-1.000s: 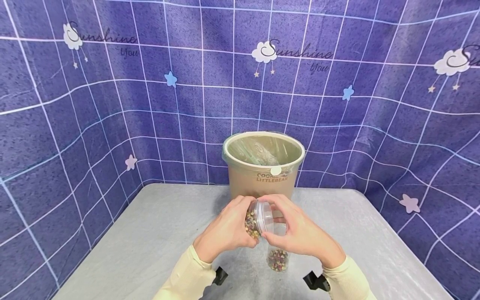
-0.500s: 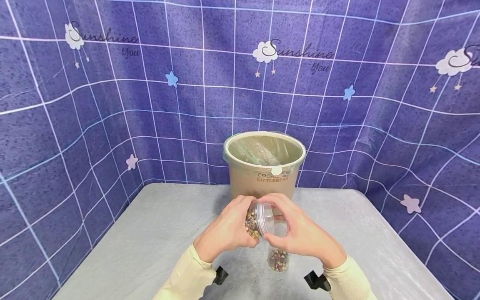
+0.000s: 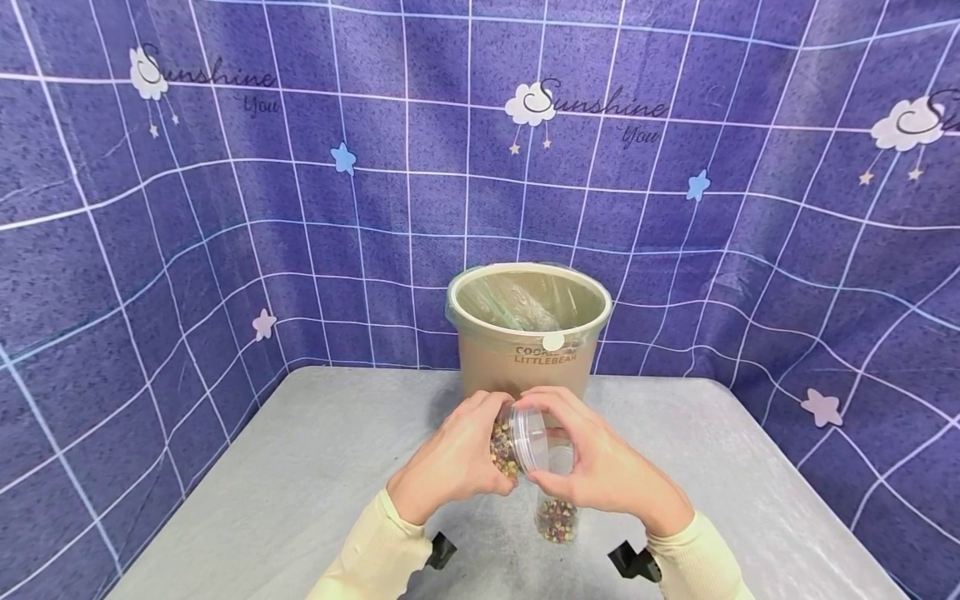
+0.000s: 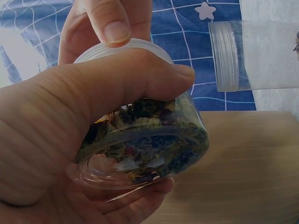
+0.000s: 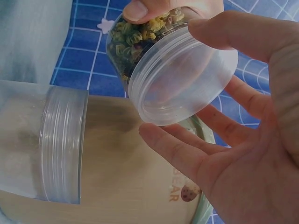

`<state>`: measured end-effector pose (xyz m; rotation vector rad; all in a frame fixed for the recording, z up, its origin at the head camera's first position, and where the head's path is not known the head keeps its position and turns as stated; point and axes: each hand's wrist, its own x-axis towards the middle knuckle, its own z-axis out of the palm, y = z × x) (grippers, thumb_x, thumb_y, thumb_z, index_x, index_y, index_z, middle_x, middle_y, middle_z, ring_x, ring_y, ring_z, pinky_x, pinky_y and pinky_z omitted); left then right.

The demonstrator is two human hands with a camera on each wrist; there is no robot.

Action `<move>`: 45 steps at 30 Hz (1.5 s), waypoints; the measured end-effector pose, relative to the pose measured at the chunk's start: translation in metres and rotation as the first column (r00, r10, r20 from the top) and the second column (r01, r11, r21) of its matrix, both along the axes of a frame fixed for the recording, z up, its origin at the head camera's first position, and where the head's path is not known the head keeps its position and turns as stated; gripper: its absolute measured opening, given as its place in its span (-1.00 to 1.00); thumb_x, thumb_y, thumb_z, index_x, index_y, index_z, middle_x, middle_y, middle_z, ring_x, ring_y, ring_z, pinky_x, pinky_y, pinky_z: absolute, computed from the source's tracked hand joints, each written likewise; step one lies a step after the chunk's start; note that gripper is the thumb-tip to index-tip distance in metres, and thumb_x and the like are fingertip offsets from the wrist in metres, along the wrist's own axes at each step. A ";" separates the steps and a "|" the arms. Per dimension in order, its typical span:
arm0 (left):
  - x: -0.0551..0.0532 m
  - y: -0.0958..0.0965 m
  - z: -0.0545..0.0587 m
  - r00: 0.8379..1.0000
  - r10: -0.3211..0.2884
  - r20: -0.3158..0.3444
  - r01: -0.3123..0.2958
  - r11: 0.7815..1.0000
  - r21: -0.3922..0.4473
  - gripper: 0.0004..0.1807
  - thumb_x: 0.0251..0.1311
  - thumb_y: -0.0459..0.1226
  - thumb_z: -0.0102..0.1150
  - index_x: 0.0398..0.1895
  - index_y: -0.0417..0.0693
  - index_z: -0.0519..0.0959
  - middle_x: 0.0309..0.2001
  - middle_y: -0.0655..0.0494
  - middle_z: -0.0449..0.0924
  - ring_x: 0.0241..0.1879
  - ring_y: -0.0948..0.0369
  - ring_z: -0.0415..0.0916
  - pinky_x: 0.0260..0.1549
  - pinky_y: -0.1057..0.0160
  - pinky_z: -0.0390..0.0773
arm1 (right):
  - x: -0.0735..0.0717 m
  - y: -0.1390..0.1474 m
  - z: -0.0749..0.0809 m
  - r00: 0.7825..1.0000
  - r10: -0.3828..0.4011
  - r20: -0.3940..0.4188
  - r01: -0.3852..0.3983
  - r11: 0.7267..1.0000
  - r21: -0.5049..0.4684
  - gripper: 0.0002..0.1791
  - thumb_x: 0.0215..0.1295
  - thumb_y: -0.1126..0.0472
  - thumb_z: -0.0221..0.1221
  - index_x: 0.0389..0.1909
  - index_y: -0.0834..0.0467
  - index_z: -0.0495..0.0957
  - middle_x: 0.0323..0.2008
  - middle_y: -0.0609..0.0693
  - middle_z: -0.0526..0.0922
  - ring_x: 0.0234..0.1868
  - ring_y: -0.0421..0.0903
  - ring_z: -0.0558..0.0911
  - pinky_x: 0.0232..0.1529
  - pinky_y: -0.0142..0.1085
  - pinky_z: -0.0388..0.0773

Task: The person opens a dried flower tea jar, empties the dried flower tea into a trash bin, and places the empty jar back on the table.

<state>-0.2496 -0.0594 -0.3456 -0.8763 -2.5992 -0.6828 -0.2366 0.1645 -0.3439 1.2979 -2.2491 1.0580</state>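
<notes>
My left hand (image 3: 459, 454) grips a clear plastic jar (image 4: 149, 154) partly filled with dried yellow, green and dark flower buds. The jar is tilted on its side, its translucent ridged lid (image 5: 173, 88) toward the right. Around that lid my right hand (image 3: 592, 467) curls, thumb and fingertips at the rim, as the right wrist view shows. Just behind and below, a second, taller clear jar (image 3: 557, 521) stands upright on the table, with similar dried flowers in its bottom. Its ridged top (image 5: 63, 144) shows in both wrist views; neither hand touches it.
A beige trash bin (image 3: 487, 362) lined with a clear bag stands at the back of the grey table (image 3: 330, 442), directly beyond my hands. A blue-purple grid-patterned curtain (image 3: 375, 208) hangs around the back and sides.
My right hand's fingers have shifted very slightly around the lid. The left hand, the tilted jar and the standing jar hold nearly the same places.
</notes>
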 end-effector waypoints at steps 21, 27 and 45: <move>0.000 0.000 0.001 1.000 -0.004 0.003 0.004 1.000 0.002 -0.04 -0.46 -0.18 0.68 0.23 -0.04 0.48 0.03 0.12 0.56 0.01 0.14 0.53 0.07 0.09 0.57 | -0.001 0.001 -0.001 0.998 -0.043 -0.050 0.044 0.999 0.031 -0.14 -0.06 0.40 0.49 0.35 0.02 0.42 0.35 0.04 0.41 0.34 -0.12 0.46 0.16 -0.16 0.63; 0.000 0.000 -0.001 1.000 -0.005 -0.009 0.005 1.000 0.001 -0.04 -0.47 -0.18 0.68 0.22 -0.04 0.48 0.02 0.13 0.56 0.00 0.14 0.53 0.07 0.10 0.57 | 0.000 0.002 0.000 0.996 -0.067 -0.060 0.071 0.996 0.051 -0.13 -0.06 0.36 0.51 0.35 0.01 0.42 0.36 -0.03 0.39 0.35 -0.15 0.44 0.17 -0.14 0.62; 0.001 -0.001 0.001 1.000 -0.010 -0.016 0.010 1.000 0.000 -0.03 -0.47 -0.18 0.68 0.23 -0.04 0.47 0.02 0.13 0.55 -0.01 0.16 0.52 0.06 0.11 0.57 | 0.000 0.001 -0.002 0.996 -0.070 -0.059 0.073 0.996 0.053 -0.08 -0.06 0.29 0.51 0.41 0.01 0.37 0.39 -0.09 0.34 0.36 -0.14 0.42 0.19 -0.15 0.61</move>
